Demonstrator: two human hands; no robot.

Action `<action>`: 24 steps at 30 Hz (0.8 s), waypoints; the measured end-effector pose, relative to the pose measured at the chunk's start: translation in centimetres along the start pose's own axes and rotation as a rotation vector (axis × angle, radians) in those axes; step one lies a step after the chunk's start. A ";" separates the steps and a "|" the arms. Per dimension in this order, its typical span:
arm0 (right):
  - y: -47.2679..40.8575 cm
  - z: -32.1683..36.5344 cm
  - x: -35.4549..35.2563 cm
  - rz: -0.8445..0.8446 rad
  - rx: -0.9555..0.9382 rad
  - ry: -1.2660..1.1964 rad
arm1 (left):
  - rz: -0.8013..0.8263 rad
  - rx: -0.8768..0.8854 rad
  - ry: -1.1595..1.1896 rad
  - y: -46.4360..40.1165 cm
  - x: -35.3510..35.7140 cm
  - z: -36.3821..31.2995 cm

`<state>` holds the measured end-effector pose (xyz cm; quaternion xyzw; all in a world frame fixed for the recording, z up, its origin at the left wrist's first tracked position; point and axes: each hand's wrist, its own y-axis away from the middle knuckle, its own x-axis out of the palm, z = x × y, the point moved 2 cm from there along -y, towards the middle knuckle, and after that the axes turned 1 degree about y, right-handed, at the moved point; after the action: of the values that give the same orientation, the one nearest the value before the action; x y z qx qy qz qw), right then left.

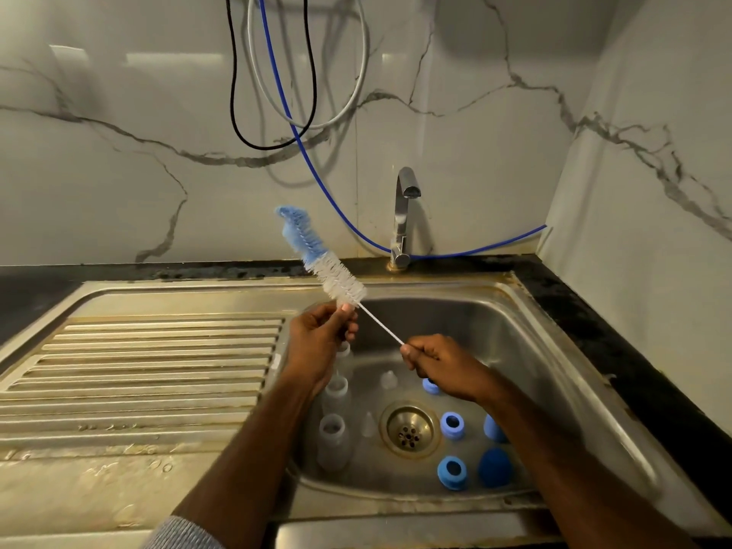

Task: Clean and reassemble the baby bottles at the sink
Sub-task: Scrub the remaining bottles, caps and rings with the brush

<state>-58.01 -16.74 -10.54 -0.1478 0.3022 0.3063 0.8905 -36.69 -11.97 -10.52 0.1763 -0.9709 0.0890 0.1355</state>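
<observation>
Looking down from the head camera, we see both hands raised above the sink. Our left hand pinches the bottle brush at the lower end of its bristles, and our right hand grips the end of its thin wire handle, so the brush slants up and to the left, blue tip highest. Below our forearms, the basin holds the bottle parts: clear bottles stand along the left wall, partly hidden by the left wrist; blue collars and blue caps sit right of the drain, one collar mostly covered by the right hand. Small clear pieces near the drain are probably teats. Behind, the tap stands at the rim, with a blue hose trailing past it.
</observation>
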 end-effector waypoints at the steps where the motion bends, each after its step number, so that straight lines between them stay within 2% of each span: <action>1: 0.1 0.3 0.3 0.032 0.037 -0.056 | -0.060 0.114 -0.186 0.1 0.1 0.0; 3: 0.2 0.6 0.9 0.130 0.157 -0.218 | -0.195 0.345 -0.525 0.6 0.3 -0.1; 5: 0.2 0.7 1.4 0.237 0.250 -0.373 | -0.306 0.515 -0.729 0.7 0.6 -0.6; 6: 0.2 0.7 1.5 0.257 0.263 -0.398 | -0.324 0.552 -0.771 0.5 0.6 -0.7; 8: 0.0 0.4 1.3 0.189 0.227 -0.315 | -0.244 0.531 -0.740 0.0 0.4 -0.7; 9: 0.0 0.1 1.0 0.123 0.177 -0.205 | -0.159 0.448 -0.649 -0.2 0.3 -0.5; 11: -0.2 -0.8 0.2 0.012 0.082 0.050 | 0.016 0.129 -0.257 -0.4 0.0 -0.1; 13: -0.3 -1.6 -0.3 -0.030 0.059 0.168 | 0.118 -0.232 0.167 -0.3 -0.5 -0.3; 14: -0.4 -1.8 -0.5 -0.039 0.056 0.185 | 0.151 -0.358 0.297 -0.4 -0.8 -0.4; 16: -0.4 -1.6 -0.5 -0.050 0.026 0.184 | 0.166 -0.450 0.409 -0.7 -1.1 -0.5; 17: -0.3 -1.3 -0.5 -0.052 0.000 0.181 | 0.145 -0.422 0.400 -0.9 -1.0 -0.4; 19: -0.2 -0.5 0.0 -0.016 -0.023 0.136 | 0.064 -0.198 0.194 -0.8 -0.9 -0.1; 22: 0.1 0.3 1.2 0.176 0.153 -0.182 | -0.087 0.287 -0.460 -0.2 -0.8 -0.2; 24: 0.2 0.7 1.8 0.262 0.236 -0.365 | -0.206 0.509 -0.720 0.0 -0.5 -0.8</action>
<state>-56.73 -15.43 -11.17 0.0554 0.1868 0.4035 0.8940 -36.09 -11.66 -9.93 0.3194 -0.8807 0.2442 -0.2504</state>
